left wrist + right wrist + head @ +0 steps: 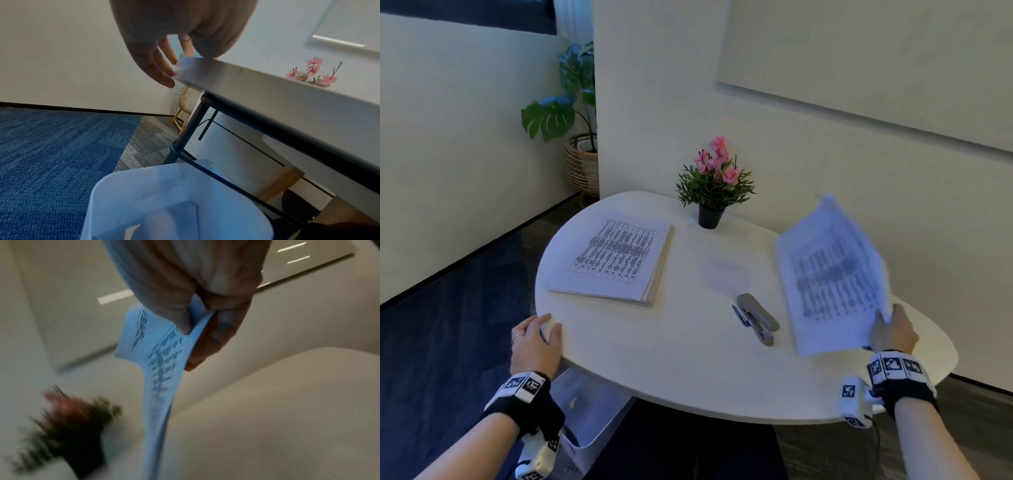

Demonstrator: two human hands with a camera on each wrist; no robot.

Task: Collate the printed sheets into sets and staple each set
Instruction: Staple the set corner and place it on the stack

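A stack of printed sheets [616,260] lies flat on the left half of the white oval table [671,359]. A silver stapler [756,317] lies near the table's middle, beside a dark pen [741,315]. My right hand [892,330] pinches the near corner of a set of printed sheets [832,274], lifted and blurred above the table's right side; in the right wrist view the thumb lies on top of the sheets [162,363] and the fingers [213,337] beneath. My left hand [536,337] rests on the table's near left edge, fingers [162,71] relaxed, holding nothing.
A small potted plant with pink flowers [714,185] stands at the table's back, against the wall. A white bin [174,203] sits on the floor under the table's left edge, beside the black table leg [185,129]. A large plant in a wicker basket [582,164] stands on the floor behind.
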